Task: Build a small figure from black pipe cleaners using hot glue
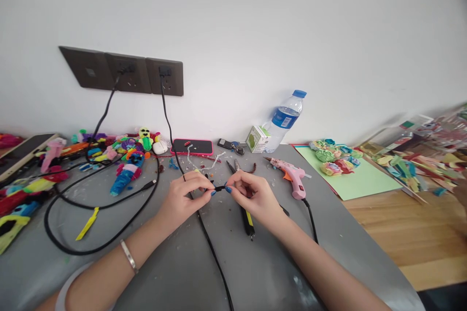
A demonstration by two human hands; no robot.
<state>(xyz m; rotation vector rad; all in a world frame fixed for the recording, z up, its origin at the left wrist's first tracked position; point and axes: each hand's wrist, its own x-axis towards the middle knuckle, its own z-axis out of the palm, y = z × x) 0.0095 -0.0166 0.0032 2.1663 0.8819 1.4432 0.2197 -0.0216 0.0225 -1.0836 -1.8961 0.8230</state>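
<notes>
My left hand point(184, 199) and my right hand point(251, 197) meet over the grey mat point(182, 267), fingertips pinched together on a small black piece point(219, 188), likely a bit of black pipe cleaner. Both hands are closed in a pinch, with blue nails showing. A silver bracelet sits on my left wrist. Under my right hand lie pliers with black and yellow handles point(248, 218). A black cable point(209, 248) runs beneath my hands toward me.
A pink glue gun point(294, 175) lies to the right. Phone in a pink case point(192, 146), keys, a small carton and a water bottle point(284, 121) stand by the wall. Colourful pipe-cleaner figures point(127, 155) and looped cables crowd the left. Green paper with paper flowers point(350, 175) lies right.
</notes>
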